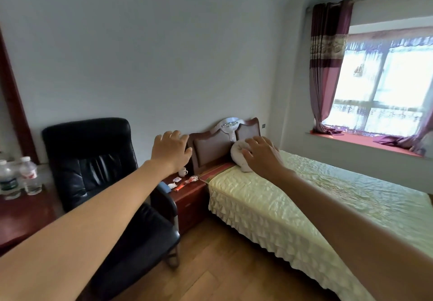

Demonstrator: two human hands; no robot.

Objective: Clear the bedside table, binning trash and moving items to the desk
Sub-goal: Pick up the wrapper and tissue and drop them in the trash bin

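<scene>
The dark red bedside table (190, 193) stands between a black office chair and the bed. On it sit a small white cup (182, 172), a red and white wrapper (185, 183), a small white packet (176, 179), crumpled white paper (171, 185) and a blue item (165, 187) partly hidden behind the chair arm. Both my arms are stretched forward in the air, well short of the table. My left hand (171, 149) is open with fingers spread. My right hand (263, 154) is open too, seen in front of a white pillow. Neither holds anything.
The black office chair (93, 164) stands between me and the table. The desk (23, 216) at far left carries two water bottles (29, 175). The bed (304, 197) with a cream cover fills the right side. Wooden floor (222, 265) lies ahead. A curtained window is at the right.
</scene>
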